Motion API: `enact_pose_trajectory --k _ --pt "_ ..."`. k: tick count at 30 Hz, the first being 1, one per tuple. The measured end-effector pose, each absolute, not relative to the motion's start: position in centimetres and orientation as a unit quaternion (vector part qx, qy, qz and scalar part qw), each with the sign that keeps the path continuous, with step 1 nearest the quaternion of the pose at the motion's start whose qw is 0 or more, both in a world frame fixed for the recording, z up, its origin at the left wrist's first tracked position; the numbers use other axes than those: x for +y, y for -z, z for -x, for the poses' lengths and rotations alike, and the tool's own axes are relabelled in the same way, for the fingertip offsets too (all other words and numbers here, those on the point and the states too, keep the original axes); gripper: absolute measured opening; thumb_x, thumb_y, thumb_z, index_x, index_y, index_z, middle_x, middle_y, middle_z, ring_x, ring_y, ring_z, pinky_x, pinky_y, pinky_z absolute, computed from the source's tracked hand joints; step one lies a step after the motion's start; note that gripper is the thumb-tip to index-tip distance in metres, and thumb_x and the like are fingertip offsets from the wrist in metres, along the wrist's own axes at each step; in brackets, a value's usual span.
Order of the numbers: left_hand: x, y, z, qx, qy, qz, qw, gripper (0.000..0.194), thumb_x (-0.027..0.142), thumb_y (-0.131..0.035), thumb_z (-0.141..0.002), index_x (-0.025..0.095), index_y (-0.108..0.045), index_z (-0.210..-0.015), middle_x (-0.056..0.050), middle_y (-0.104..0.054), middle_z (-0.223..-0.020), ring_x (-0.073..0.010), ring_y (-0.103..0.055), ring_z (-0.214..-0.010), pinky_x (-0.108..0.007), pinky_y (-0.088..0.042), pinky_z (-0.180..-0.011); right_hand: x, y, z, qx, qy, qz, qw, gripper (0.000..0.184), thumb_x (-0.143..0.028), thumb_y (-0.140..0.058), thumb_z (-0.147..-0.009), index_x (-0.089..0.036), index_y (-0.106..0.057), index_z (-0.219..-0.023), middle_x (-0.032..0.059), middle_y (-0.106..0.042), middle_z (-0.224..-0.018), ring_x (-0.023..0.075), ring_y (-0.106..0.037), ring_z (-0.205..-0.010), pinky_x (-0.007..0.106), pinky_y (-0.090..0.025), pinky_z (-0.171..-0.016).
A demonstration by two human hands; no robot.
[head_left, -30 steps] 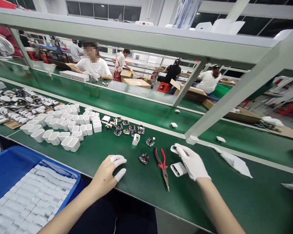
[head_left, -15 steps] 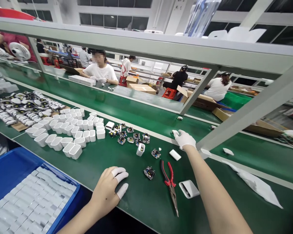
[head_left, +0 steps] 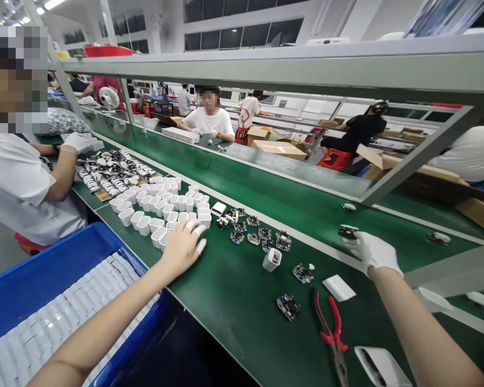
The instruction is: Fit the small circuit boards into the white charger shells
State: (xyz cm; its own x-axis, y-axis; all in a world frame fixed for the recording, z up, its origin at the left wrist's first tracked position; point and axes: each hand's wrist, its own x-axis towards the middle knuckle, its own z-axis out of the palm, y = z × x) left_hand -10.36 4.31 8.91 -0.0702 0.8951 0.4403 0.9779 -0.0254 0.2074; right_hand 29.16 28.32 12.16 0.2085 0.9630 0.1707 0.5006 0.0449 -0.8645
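Observation:
My left hand [head_left: 182, 246], with white finger cots on some fingertips, reaches over the near right edge of the group of white plastic housings [head_left: 146, 224]. Its fingers are apart, and nothing shows in them. In a white glove, my right hand [head_left: 375, 251] pinches a small circuit board [head_left: 348, 231] with a white part, just above the far strip of the green bench. Between the hands lie several loose circuit boards [head_left: 287, 306]. One upright white housing [head_left: 272, 259] has a board inside. Red-and-black long-nose pliers [head_left: 328, 328] rest nearer me, beside a white housing [head_left: 381, 366] on its side.
A blue bin [head_left: 91, 236] of packed white pieces stands at the lower left. At the left sits a co-worker [head_left: 18, 177], beside a pile of white-capped boards [head_left: 108, 172]. A shelf beam [head_left: 266, 72] and slanted post [head_left: 419, 153] cross overhead and right.
The view has turned left, bringing the nearby co-worker in. My left hand has moved from the bench's near edge to the white housings. A circuit board now shows in my right hand.

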Motion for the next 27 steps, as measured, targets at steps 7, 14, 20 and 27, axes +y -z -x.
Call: enact_pose_trajectory --k 7,14,20,27 --pt "9.1 -10.5 10.5 -0.702 0.197 0.677 0.099 0.023 0.003 -0.048 -0.083 0.012 -0.07 -0.082 -0.02 -0.065 -0.098 -0.0393 -0.049 -0.114 -0.058 -0.038 -0.093 13.5 -15.4 -24.2 -0.514 -0.498 0.497 0.491 0.038 -0.028 -0.055 -0.074 -0.024 -0.066 -0.11 0.0074 -0.072 -0.111 0.0226 -0.071 -0.091 0.04 -0.057 -0.088" --pt "2.7 -8.9 2.3 -0.629 0.172 0.757 0.054 0.018 0.02 -0.052 -0.088 0.016 -0.068 -0.082 -0.013 -0.064 -0.088 -0.0269 -0.06 -0.079 -0.038 -0.05 -0.066 1.0 -14.4 -19.8 -0.493 -0.573 0.37 0.54 0.036 -0.035 -0.079 -0.072 -0.025 -0.07 -0.106 0.0075 -0.071 -0.112 0.0274 -0.066 -0.104 0.046 -0.052 -0.097" --pt "-2.3 -8.5 -1.7 -0.557 0.345 0.755 -0.021 0.061 0.024 -0.058 -0.085 0.016 -0.038 -0.142 -0.017 -0.057 -0.128 -0.0304 -0.058 -0.108 -0.046 -0.052 -0.09 -1.2 -11.7 -18.4 -0.514 -0.532 0.342 0.58 0.057 -0.033 -0.075 -0.081 -0.034 -0.051 -0.133 0.0053 -0.067 -0.115 0.0236 -0.066 -0.106 0.041 -0.054 -0.093" --pt "-4.2 -10.5 -1.6 -0.384 0.526 0.739 -0.173 0.059 0.025 -0.068 -0.085 0.027 -0.043 -0.139 -0.01 -0.059 -0.127 -0.0236 -0.061 -0.108 -0.038 -0.054 -0.092 -3.2 -10.4 -18.1 -0.621 -0.388 0.354 0.582 0.059 -0.018 -0.063 -0.088 -0.038 -0.043 -0.14 0.0026 -0.066 -0.116 0.0182 -0.062 -0.111 0.037 -0.049 -0.102"
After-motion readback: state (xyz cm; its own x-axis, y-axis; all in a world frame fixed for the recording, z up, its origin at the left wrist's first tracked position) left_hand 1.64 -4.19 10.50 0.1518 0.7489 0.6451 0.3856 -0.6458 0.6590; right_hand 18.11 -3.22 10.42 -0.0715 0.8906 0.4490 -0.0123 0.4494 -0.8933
